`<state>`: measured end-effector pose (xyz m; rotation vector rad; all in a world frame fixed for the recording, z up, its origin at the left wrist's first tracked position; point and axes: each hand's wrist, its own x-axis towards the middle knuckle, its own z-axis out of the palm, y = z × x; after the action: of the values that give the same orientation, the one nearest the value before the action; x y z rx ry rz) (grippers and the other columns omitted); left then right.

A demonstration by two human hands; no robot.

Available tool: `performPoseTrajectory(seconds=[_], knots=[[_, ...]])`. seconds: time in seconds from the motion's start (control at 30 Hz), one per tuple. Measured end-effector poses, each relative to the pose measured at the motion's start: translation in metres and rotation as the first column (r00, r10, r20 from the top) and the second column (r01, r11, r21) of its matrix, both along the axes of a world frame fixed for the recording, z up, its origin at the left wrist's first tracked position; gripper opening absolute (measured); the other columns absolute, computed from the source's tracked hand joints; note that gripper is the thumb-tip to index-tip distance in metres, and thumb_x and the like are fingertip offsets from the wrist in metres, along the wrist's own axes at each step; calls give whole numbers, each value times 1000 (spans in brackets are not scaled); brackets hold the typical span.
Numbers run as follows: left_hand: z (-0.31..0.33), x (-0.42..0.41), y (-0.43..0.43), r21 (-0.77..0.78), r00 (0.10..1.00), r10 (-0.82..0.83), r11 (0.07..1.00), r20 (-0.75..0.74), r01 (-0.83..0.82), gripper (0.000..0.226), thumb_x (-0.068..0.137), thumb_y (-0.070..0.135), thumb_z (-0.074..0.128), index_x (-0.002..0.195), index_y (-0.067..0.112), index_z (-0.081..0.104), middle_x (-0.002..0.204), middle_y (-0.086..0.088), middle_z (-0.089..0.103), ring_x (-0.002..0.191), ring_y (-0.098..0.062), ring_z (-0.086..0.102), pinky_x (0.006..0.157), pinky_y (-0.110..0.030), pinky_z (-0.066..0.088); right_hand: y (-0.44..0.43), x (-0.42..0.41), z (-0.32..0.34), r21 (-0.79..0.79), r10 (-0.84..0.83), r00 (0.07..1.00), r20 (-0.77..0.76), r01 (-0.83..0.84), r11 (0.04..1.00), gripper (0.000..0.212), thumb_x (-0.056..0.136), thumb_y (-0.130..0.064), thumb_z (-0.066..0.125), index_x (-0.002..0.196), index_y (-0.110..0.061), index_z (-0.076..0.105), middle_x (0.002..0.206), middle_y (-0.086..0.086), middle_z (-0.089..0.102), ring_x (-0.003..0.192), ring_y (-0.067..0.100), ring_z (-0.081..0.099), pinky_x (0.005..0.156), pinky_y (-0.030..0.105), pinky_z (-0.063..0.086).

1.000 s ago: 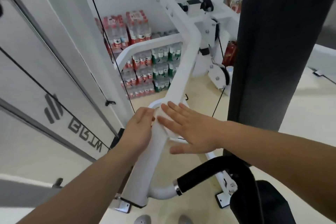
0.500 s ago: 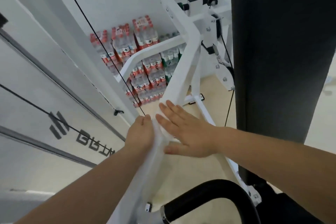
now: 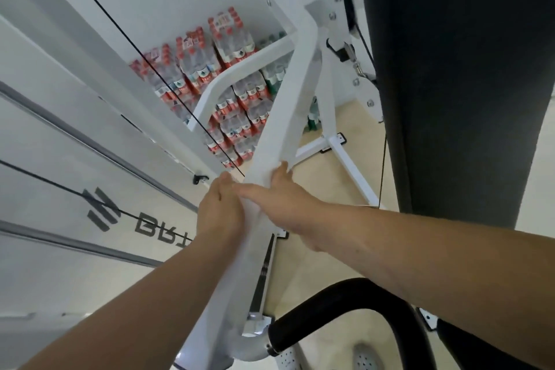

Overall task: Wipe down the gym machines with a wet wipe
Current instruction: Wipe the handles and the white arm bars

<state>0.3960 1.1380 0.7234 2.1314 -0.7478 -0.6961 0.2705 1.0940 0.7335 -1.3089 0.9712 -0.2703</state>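
A white square beam (image 3: 288,105) of the gym machine slants from lower left to upper right. A white wet wipe (image 3: 250,208) is wrapped over the beam between my hands; most of it is hidden. My left hand (image 3: 220,213) holds the wipe against the beam's left side, fingers curled round the edge. From the right, my right hand (image 3: 280,198) grips the beam over the wipe: its thumb lies across the top and its fingers curl over the far edge.
A tall black back pad (image 3: 450,84) stands close on the right. A black curved handle (image 3: 330,306) juts out below my right forearm. Black cables (image 3: 150,69) run along the white panel (image 3: 60,159) on the left. Packs of water bottles (image 3: 210,60) are stacked behind the frame.
Both hands have slid up the beam with the wipe. My right hand's flat fingers have curled over the beam's far edge. The camera has moved closer and tilted.
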Motion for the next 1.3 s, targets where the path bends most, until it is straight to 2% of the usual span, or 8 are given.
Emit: performPoseTrajectory(seconds=[0.1, 0.2, 0.27, 0.4, 0.63, 0.9, 1.07, 1.3], knots=[[2, 3, 2, -65, 962, 137, 986, -236, -157, 60, 94, 64, 35, 125, 21, 64, 126, -8, 68, 115, -25, 64, 104, -48, 48, 29, 19, 8, 131, -178, 982, 70, 168, 977, 106, 96, -63, 53, 158, -20, -22, 169, -4, -21, 157, 20, -5, 127, 41, 9], [13, 2, 7, -188, 965, 105, 970, -241, -152, 38, 108, 32, 38, 120, 7, 64, 112, -5, 69, 82, -9, 65, 73, -13, 52, 51, 49, 13, 106, -335, 938, 87, 326, 939, 100, 98, -61, 47, 158, -21, -22, 167, -4, -25, 156, 20, -14, 127, 45, 3], [18, 0, 14, -234, 962, 148, 951, -229, -202, 37, 109, 25, 36, 118, 3, 64, 99, -2, 67, 81, -18, 62, 62, -13, 49, 55, 62, 11, 39, -405, 910, 91, 403, 914, 99, 99, -60, 44, 158, -18, -23, 166, 0, -28, 155, 19, -20, 127, 43, -4], [24, 1, 24, -229, 929, 133, 948, -346, -221, 48, 108, 40, 33, 97, 11, 69, 98, -12, 73, 83, -22, 67, 70, -33, 52, 40, 62, 9, -4, -489, 867, 98, 492, 871, 106, 96, -66, 45, 157, -13, -24, 167, 5, -27, 154, 21, -24, 127, 42, -7], [25, 11, 55, -78, 974, -216, 975, -74, 210, 25, 103, 21, 44, 104, 24, 68, 102, 5, 75, 97, -13, 70, 82, -33, 54, 120, 64, -1, 102, -464, 881, 96, 455, 885, 103, 93, -75, 37, 160, -17, -18, 169, 0, -18, 156, 18, -14, 128, 46, 9], [16, 18, 81, 57, 964, -261, 963, -49, 263, 17, 91, 30, 65, 106, 28, 71, 101, 0, 76, 98, -22, 71, 92, -49, 56, 81, 53, -9, 246, -509, 855, 97, 475, 845, 97, 98, -63, 46, 162, -12, -6, 170, 10, -12, 157, 27, -1, 127, 46, 9], [12, 21, 86, -51, 926, -209, 978, -314, 204, 37, 86, 37, 71, 118, 19, 66, 116, -19, 71, 106, -39, 70, 96, -62, 52, 160, 64, 3, 209, -423, 901, 90, 398, 893, 94, 100, -59, 40, 160, -13, -15, 168, 4, -19, 156, 19, -11, 127, 45, 6], [8, 26, 85, -52, 956, -142, 990, -256, 133, 17, 96, 18, 62, 103, 23, 76, 108, -11, 74, 104, -28, 67, 105, -54, 45, 54, 57, -5, 240, -554, 828, 91, 521, 819, 114, 82, -71, 58, 162, -15, -1, 170, 8, -1, 155, 29, 6, 124, 53, 16]])
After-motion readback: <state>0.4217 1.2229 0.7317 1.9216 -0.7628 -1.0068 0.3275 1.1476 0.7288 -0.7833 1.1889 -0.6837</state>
